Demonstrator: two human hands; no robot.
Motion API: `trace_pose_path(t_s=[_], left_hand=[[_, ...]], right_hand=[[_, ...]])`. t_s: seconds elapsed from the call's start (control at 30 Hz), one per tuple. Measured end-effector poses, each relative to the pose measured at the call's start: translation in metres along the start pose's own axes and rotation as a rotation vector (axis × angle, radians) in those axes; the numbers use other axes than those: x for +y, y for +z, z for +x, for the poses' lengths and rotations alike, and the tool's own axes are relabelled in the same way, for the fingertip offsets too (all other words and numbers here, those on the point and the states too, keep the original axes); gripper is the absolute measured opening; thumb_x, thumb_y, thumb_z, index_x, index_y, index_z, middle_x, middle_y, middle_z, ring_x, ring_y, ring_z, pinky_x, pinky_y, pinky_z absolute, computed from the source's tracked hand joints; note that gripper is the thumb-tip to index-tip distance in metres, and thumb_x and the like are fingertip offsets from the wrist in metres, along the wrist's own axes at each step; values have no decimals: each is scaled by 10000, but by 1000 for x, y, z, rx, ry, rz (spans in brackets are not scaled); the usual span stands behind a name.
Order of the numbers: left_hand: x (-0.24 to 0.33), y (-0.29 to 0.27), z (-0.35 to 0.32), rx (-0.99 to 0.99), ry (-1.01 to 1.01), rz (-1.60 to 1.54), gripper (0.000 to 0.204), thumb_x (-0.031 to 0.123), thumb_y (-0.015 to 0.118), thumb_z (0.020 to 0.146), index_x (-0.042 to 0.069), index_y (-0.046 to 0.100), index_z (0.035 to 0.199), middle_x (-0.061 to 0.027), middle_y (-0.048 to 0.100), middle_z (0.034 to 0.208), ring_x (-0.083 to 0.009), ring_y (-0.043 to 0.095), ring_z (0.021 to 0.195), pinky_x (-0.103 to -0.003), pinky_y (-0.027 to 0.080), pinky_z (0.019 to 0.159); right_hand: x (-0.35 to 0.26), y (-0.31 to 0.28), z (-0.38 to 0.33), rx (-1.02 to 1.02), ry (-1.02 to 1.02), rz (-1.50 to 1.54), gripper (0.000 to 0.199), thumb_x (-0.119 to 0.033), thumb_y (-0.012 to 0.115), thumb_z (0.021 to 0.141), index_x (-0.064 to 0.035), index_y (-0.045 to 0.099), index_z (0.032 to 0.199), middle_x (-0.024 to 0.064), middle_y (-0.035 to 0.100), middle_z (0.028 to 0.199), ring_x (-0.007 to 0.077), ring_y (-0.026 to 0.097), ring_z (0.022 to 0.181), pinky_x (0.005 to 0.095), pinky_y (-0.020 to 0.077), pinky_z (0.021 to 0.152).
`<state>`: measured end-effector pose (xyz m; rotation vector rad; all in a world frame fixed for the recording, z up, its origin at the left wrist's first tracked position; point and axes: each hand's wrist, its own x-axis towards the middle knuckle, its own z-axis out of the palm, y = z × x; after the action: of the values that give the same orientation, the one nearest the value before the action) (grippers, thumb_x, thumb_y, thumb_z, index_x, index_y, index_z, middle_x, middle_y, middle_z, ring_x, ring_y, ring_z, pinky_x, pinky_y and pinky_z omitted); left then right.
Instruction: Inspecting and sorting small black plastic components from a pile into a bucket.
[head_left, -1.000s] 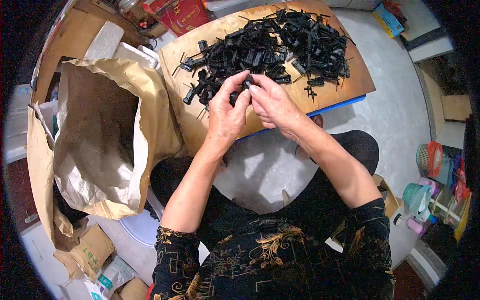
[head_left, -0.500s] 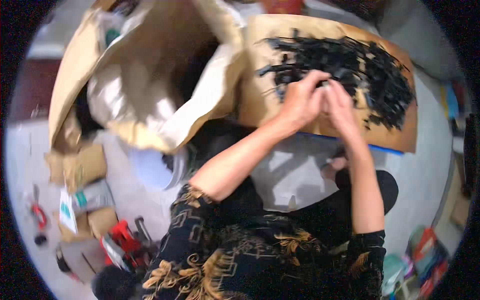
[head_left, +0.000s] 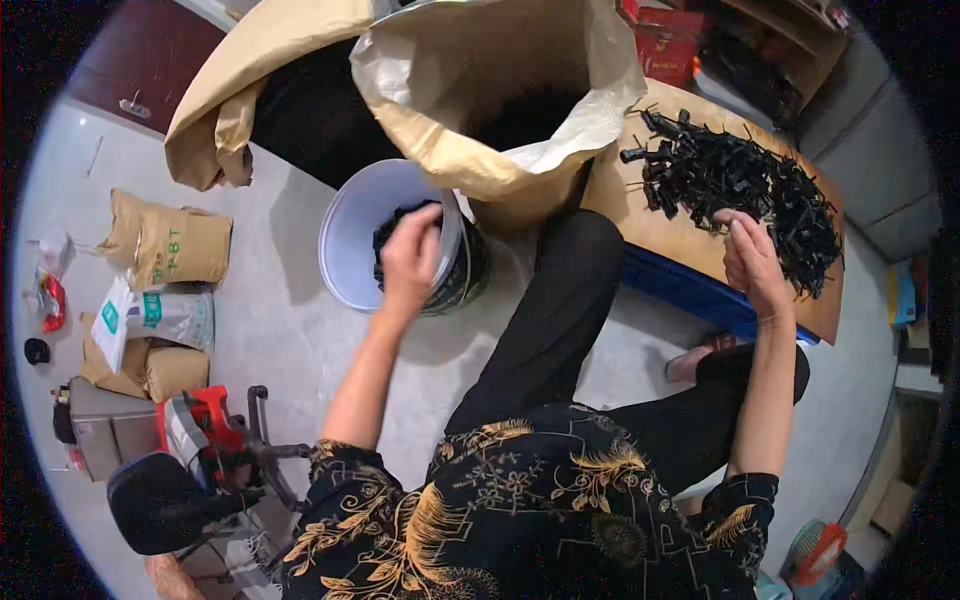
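Holds both forearms angled outward from patterned sleeves [head_left: 350, 490]. Poises left hand [head_left: 410, 260] over the white bucket [head_left: 342, 240], with blurred, bent fingers; cannot tell whether released or grasping. Curls right hand [head_left: 755, 265] near the heap, with thumb drawn in; cannot tell whether pinching a piece. Has black parts [head_left: 705, 165] heaped beyond, on wooden tabletop [head_left: 640, 225].

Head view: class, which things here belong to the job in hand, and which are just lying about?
Seemingly part of the job:
left hand, at the pale bucket
right hand, by the black parts
wooden tabletop under the parts
perhaps the open paper sack

Seemingly just lying about:
brown bag on the floor
black chair
red box
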<state>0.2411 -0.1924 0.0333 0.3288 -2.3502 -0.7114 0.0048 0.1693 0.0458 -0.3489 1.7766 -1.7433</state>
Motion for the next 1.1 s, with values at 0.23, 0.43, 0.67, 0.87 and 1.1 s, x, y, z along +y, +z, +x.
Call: trace_pose_path(t_s=[0.23,0.43,0.67,0.87,1.1], left_hand=[[-160,-22,-28,-43,-315,237,381,250,541,837,71,485,1169,-232,564,1019,-381,542,961,-411,428,834],[-119,19,-50,-346,-321,86,525,464,508,823,59,479,1156,-283,577,971,-414,551,940,-445,432,812],[-88,19,-68,-374,-182,484,253,282,457,850,37,508,822,-230,597,704,-403,591,684,-506,458,613],[-62,37,-93,-432,-51,404,217,237,467,838,24,501,810,-250,588,692,-427,582,671,-516,457,619],[-25,50,-99,-493,-116,302,229,242,469,855,15,458,826,-245,571,654,-430,569,659,-507,449,603]], right_hand=[[5,-22,-42,179,9,-17,265,-300,455,924,-83,519,1062,-68,300,545,21,232,385,174,179,342],[29,-68,-78,387,34,92,233,-285,471,917,-93,520,1039,-60,328,542,28,261,375,188,202,329],[25,-59,-76,428,-36,108,171,-272,500,897,-117,535,961,-53,386,544,39,304,370,205,249,332],[27,-60,-86,414,-106,149,196,-270,486,902,-96,520,987,-59,365,552,34,276,377,195,211,335],[29,-38,-67,406,-91,-105,196,-301,522,885,-109,524,842,-53,364,518,46,299,367,207,240,323]])
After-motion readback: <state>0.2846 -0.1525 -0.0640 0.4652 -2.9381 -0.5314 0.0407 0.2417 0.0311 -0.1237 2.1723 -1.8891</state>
